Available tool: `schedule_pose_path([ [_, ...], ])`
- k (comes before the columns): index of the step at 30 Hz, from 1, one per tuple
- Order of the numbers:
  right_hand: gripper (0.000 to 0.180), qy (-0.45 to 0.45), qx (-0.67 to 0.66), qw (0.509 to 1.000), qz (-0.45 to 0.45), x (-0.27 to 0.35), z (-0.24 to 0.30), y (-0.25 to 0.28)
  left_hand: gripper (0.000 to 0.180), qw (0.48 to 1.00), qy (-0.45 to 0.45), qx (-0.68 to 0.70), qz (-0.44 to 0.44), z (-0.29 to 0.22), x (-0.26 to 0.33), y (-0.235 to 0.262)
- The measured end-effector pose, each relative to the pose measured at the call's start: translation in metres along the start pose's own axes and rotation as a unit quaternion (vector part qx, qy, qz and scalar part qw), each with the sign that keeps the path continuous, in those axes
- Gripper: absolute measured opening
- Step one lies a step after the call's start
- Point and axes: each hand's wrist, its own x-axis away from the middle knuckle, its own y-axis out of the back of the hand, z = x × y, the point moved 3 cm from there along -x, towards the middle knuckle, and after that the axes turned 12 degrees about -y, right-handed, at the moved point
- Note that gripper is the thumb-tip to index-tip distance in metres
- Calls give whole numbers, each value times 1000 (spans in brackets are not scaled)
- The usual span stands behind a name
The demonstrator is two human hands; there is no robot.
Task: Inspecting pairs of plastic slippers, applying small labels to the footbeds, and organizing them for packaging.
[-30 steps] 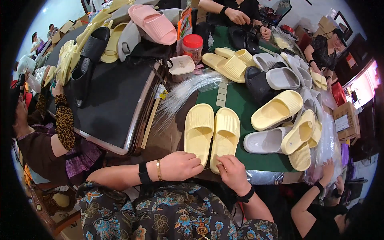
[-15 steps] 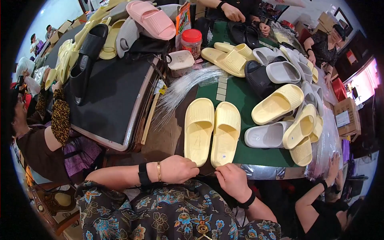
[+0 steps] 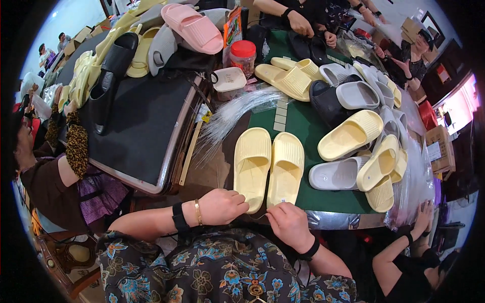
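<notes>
Near six o'clock, the left hand hides its own fingertips; the strand at the right hand is too fine to trace. At two, a grey slipper partly covers a black slipper. The upper edge cuts off a co-worker at one.

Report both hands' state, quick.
Left hand: closed at heel of left yellow slipper; anything held unclear.
Right hand: closed at heel of right yellow slipper; anything held unclear.

On my feed, two pale-yellow slide slippers with ribbed straps lie soles-down, side by side, heels beside the fingers, toes pointing away.
</notes>
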Motion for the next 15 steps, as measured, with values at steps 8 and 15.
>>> schedule_pose_path([
  [8, 16, -31, 53, 997, -49, -39, -42, -14, 14, 990, 61, -120, -51, 42, -26, -11],
  [15, 23, -104, 19, 993, -61, -48, -51, -6, 18, 971, 143, -61, -180, 54, -33, -5],
])
